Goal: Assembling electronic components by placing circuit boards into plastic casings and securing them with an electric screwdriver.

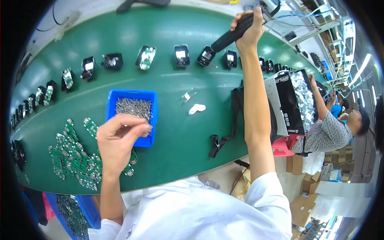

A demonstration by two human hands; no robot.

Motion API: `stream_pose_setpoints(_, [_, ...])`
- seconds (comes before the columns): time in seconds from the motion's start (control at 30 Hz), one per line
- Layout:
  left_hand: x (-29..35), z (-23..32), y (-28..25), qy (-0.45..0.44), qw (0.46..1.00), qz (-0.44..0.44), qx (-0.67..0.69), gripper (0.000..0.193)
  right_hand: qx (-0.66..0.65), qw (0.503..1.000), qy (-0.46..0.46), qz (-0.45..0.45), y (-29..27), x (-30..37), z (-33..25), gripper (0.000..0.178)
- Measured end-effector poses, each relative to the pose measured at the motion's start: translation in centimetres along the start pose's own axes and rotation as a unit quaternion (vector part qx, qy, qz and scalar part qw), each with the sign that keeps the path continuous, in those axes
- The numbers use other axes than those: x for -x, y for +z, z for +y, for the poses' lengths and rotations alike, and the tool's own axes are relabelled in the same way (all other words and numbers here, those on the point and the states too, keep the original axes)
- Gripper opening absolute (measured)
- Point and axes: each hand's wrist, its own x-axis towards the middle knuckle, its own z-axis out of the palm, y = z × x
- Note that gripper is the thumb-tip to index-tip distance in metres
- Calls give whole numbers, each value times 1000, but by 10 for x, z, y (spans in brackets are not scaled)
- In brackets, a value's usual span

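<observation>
My right hand [249, 34] is wrapped round a black electric screwdriver [232, 35]. The tool slants down to the left, its lower end at a small black device housing [206, 56] in the row across the bench. Nearer to me, my left hand [120, 138] is closed in a pinch over the front part of a blue bin [155, 116]. Small metal screws [134, 107] fill that bin. Whatever the pinched fingertips hold is too small to make out. Left of this hand lies a loose pile of green circuit boards [74, 154].
More housings, some with boards [146, 58], curve along the green bench [180, 144]. A small white part [197, 109] and a black strap [224, 142] lie on it. At right stands an open box [290, 104] of silvery packets, with a co-worker [332, 128] beyond. A blue crate [90, 212] sits below left.
</observation>
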Motion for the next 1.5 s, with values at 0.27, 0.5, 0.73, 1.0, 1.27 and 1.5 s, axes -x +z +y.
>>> stream_pose_setpoints(0.27, [17, 7, 20, 45, 991, 2, 128, 16, -436, 870, 34, -226, 65, 25, -108, 41])
stream_pose_setpoints(0.5, [36, 10, 51, 68, 982, -51, 170, 17, -449, 867, 30, -212, 94, 82, -185, 32])
stream_pose_setpoints(0.73, [49, 13, 59, -146, 916, -115, 355, 18, -468, 856, 22, -217, 83, 83, -195, 26])
stream_pose_setpoints(1.0, [57, -4, 83, -25, 910, -74, 407, 21, -443, 871, 25, -212, 80, 82, -200, 27])
stream_pose_setpoints(1.27, [13, 17, 55, 214, 966, -23, -141, 37, -335, 895, 47, -290, 82, 64, -177, 26])
stream_pose_setpoints(1.5, [-7, 5, 10, 174, 857, -80, -479, 15, 86, 988, -94, 84, 13, 9, -83, 39])
